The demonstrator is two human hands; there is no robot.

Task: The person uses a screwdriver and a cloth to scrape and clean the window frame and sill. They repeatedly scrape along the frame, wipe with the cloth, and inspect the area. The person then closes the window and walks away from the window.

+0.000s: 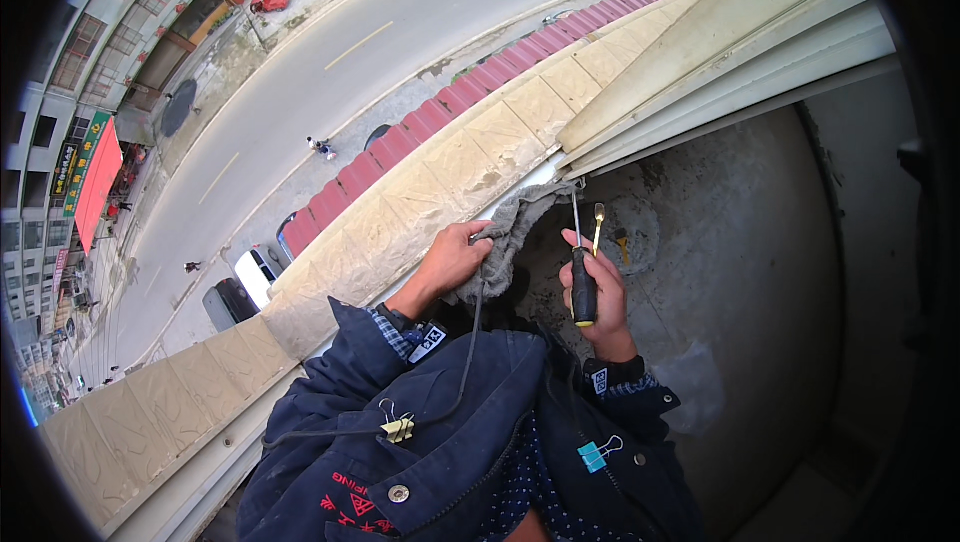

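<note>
My right hand (604, 304) is wrapped round a screwdriver (583, 287) with a black and yellow handle. Its thin metal shaft points away from me, and the tip is close to the end of the cream window frame (640, 107). A slim brass-coloured rod (599, 227) with a wider end also sticks up from the same hand, its lower part hidden by the fingers. On the left, my left hand (452, 264) has its fingers curled on a crumpled grey rag (515, 227). The rag is draped along the white sill beside the frame.
Beyond the sill lies a tan tiled ledge (430, 187), then a dark red corrugated roof (440, 112). Far below runs a street (350, 37) with parked vehicles and people. A grey concrete surface (720, 242) is to the right, with a small yellow-brown object (622, 245) on it. Black cords cross my jacket.
</note>
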